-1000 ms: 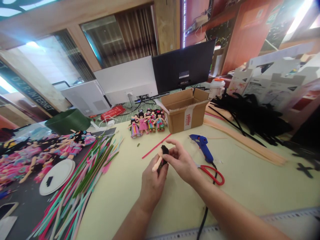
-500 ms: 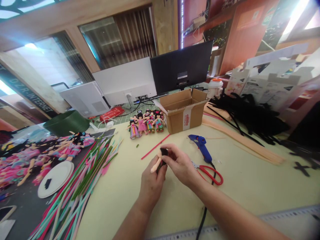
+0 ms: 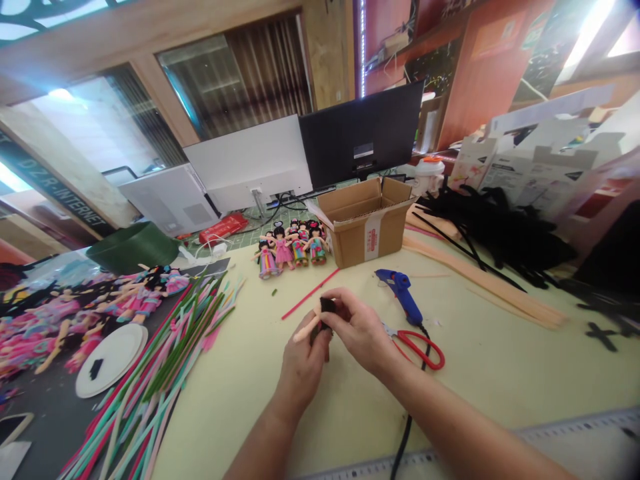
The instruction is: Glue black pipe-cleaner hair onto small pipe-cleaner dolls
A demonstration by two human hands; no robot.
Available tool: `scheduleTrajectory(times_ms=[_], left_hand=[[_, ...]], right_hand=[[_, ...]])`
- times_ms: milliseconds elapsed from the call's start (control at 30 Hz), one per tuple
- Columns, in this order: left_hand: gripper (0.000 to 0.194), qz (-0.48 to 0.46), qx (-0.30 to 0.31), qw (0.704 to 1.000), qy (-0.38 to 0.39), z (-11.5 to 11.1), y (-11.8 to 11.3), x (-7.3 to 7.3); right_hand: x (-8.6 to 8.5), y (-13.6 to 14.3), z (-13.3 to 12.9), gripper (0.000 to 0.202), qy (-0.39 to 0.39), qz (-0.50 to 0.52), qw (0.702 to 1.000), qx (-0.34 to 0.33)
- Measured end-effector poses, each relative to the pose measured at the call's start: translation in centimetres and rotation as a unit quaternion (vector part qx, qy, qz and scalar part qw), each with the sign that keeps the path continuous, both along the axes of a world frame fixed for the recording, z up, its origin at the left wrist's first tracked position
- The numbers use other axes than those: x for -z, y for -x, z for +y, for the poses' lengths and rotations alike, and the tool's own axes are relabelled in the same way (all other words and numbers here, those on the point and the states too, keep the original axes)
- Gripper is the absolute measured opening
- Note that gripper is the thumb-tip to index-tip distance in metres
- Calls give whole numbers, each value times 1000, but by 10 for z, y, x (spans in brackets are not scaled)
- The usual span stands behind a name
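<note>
A small doll piece (image 3: 307, 329) with a pale, peach fuzzy limb and a black top part is held between both hands over the yellow-green table. My left hand (image 3: 301, 360) grips it from below, the peach limb lying across its fingers. My right hand (image 3: 359, 327) pinches the black part (image 3: 327, 306) from the right with thumb and fingers. The fingers cover much of the piece. Just behind the hands lies a thin red-pink strip (image 3: 310, 293). To the right are a blue glue gun (image 3: 406, 297) and red-handled scissors (image 3: 421, 349).
Several finished dolls (image 3: 284, 250) stand beside an open cardboard box (image 3: 370, 233). Colourful fuzzy stems (image 3: 165, 367), white plates (image 3: 113, 360) and a doll pile (image 3: 125, 297) are at left. Black stems (image 3: 505, 230) and peach stems (image 3: 480, 277) lie at right; a ruler (image 3: 580, 427) is in front.
The peach limb has shifted slightly left and lies lower across my left hand. My right hand keeps its pinch on the black part.
</note>
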State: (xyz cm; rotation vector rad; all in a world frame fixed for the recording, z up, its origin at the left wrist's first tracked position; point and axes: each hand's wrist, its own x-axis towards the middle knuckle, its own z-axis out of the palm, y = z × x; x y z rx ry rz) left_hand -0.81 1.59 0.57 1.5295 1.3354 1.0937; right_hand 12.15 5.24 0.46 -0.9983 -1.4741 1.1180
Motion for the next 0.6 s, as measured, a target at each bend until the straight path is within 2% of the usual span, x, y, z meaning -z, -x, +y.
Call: scheduleTrajectory(times_ms=[133, 200, 267, 367, 467, 600], left_hand=[[40, -143, -9, 987, 78, 5, 7, 7], [42, -219, -14, 969, 116, 6, 10, 10], [42, -261, -4, 958, 120, 8, 12, 11], [42, -266, 7, 958, 104, 9, 13, 14], [40, -251, 5, 961, 112, 9, 12, 15], [35, -214, 5, 967, 138, 7, 10, 16]], right_hand=[[-4, -2, -1, 53, 19, 14, 1000, -10], [-6, -3, -2, 51, 7, 25, 999, -27], [-7, -3, -4, 45, -12, 21, 999, -38], [-9, -6, -5, 37, -38, -19, 999, -32], [-14, -12, -4, 28, -104, -84, 991, 19], [-21, -17, -2, 33, -197, -136, 970, 40]])
